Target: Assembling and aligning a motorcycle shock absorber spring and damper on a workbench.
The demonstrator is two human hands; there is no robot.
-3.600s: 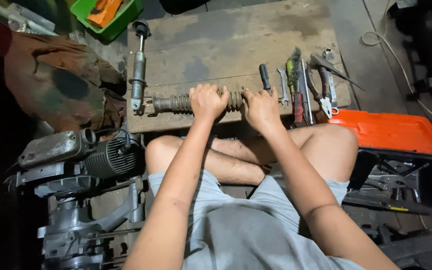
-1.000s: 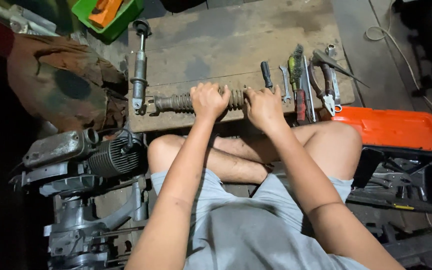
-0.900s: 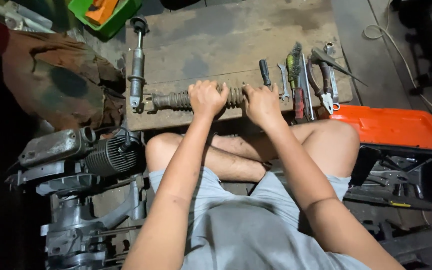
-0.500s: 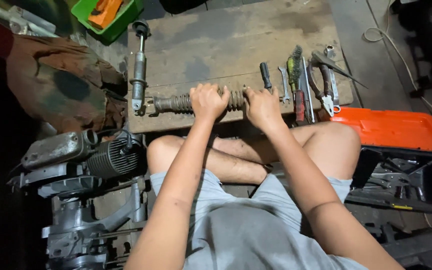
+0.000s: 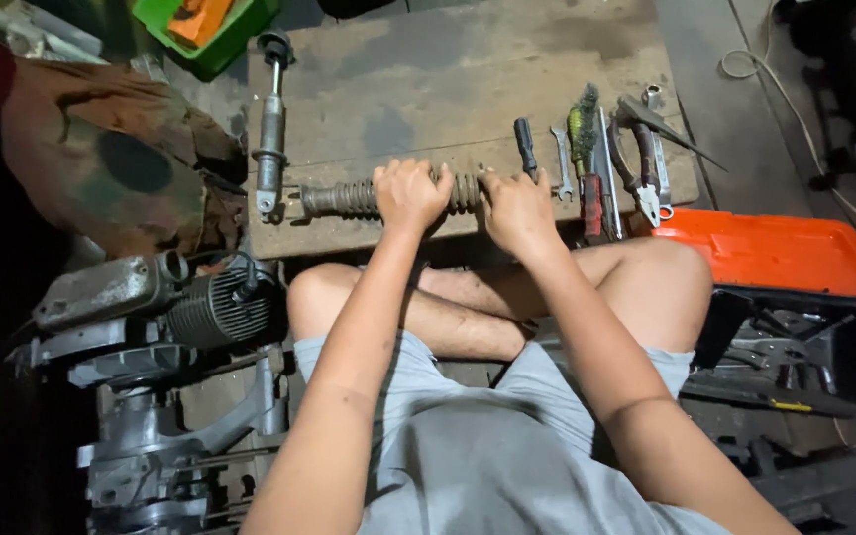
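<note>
While nothing has shifted since a moment ago, I am still gripping the spring (image 5: pixel 349 197) tight, left hand (image 5: pixel 410 194) beside right hand (image 5: pixel 515 208).

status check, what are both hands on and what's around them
Left hand and right hand both shut on the coil spring lying across the wooden board. Shock rod left of it, hand tools right. Nothing in the way.

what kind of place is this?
Most likely a small engine or motorcycle repair workshop, worked at floor level. Both hands grip a coil spring on a worn wooden board; a finned engine sits beside the person, with pliers and an orange toolbox lid nearby.
</note>
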